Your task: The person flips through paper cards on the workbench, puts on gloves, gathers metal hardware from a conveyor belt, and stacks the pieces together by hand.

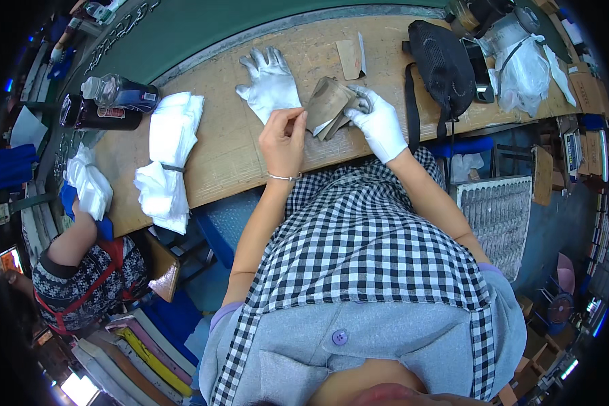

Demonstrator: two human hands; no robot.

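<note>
My right hand [380,126], in a white glove, grips a small stack of worn brown-grey paper pieces [328,101] above the table. The pieces look like used sandpaper, with creased and folded edges. My left hand [284,141] is bare, with a thin bracelet at the wrist. Its thumb and forefinger are pinched together right beside the stack's left edge; whether anything is between them is hidden. Just beyond my left hand lies an empty grey-white glove [271,84], fingers pointing away. Farther back a loose tan paper piece [349,58] rests on the wooden table [223,128].
Bundled white gloves or cloths [172,135] lie at the left, with dark bottles [118,101] behind. A black mesh bag [440,68], a phone [479,71] and a clear plastic bag [524,74] stand right. Another person [88,271] sits at the lower left, holding a white bundle [88,179].
</note>
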